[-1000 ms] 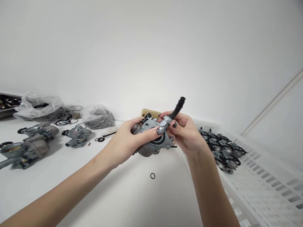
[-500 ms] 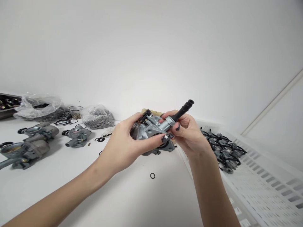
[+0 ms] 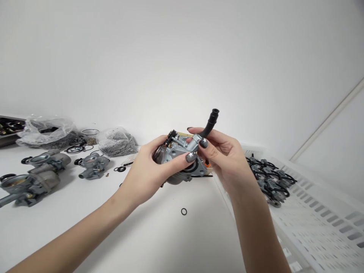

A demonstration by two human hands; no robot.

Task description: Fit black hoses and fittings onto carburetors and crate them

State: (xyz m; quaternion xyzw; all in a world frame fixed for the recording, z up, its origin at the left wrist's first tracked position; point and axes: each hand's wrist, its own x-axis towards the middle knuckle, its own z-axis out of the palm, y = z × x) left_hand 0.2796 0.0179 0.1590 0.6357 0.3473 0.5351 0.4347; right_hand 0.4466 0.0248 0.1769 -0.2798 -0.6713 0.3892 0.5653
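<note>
A grey metal carburetor (image 3: 178, 153) is held up above the white table between my two hands. My left hand (image 3: 149, 167) is closed around its body, the thumb lying across the flange face. From the right, my right hand (image 3: 222, 155) pinches the carburetor's round upper neck with thumb and fingers. Out of that neck a black rubber boot (image 3: 211, 123) rises, bent upward toward its ribbed tip. The fingers behind the carburetor are partly hidden. Below it, a small black O-ring (image 3: 184, 211) lies on the table.
More carburetors (image 3: 92, 165) stand at left. Behind them are plastic bags of small parts (image 3: 117, 142), black rings (image 3: 79, 145) and a dark metal tray (image 3: 10, 131). To the right, a white slotted crate (image 3: 321, 204) holds several carburetors with black hoses (image 3: 270, 178).
The black boot has gone from leaning right to bending upward. My right fingers have shifted left along the neck, and the carburetor has turned and moved slightly left.
</note>
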